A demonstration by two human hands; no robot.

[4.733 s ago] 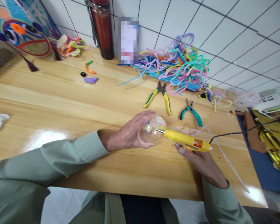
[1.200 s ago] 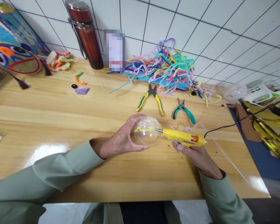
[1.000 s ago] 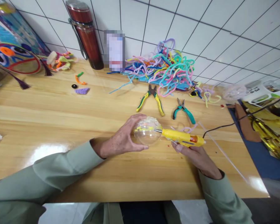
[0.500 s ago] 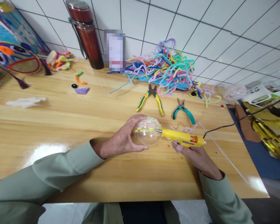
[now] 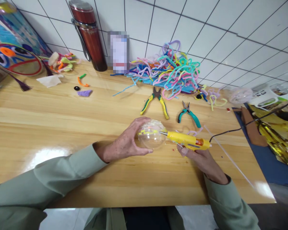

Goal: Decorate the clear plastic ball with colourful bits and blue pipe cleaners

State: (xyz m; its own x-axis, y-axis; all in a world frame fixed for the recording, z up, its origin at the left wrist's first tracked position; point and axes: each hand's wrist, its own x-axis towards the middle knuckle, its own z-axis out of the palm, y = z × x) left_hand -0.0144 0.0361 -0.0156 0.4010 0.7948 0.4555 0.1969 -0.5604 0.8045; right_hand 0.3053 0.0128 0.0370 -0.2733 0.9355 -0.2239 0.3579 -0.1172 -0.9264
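Note:
My left hand [image 5: 126, 140] is closed around the left side of a clear plastic ball [image 5: 152, 140], thumb below and fingers above. Pale and yellow bits cover the ball's upper part, while its lower part is bare and see-through. In my right hand [image 5: 199, 159] is a yellow hot glue gun [image 5: 186, 140], gripped by its handle. Its metal nozzle points left and its tip is at the ball's right side; whether it touches cannot be made out. A black cord [image 5: 230, 129] runs from the gun's back toward the right.
Yellow-handled pliers [image 5: 156, 101] and teal-handled pliers [image 5: 188, 113] lie beyond the ball. Behind them is a heap of pipe cleaners [image 5: 172, 72]. A red flask [image 5: 88, 38] and a blurred-out phone-like panel [image 5: 118, 52] stand by the tiled wall. A clear stick [image 5: 228, 155] lies right.
A thin white sheet at the left has shifted away from me and to the right, toward the colourful scraps. My hands, the ball and the glue gun have hardly moved.

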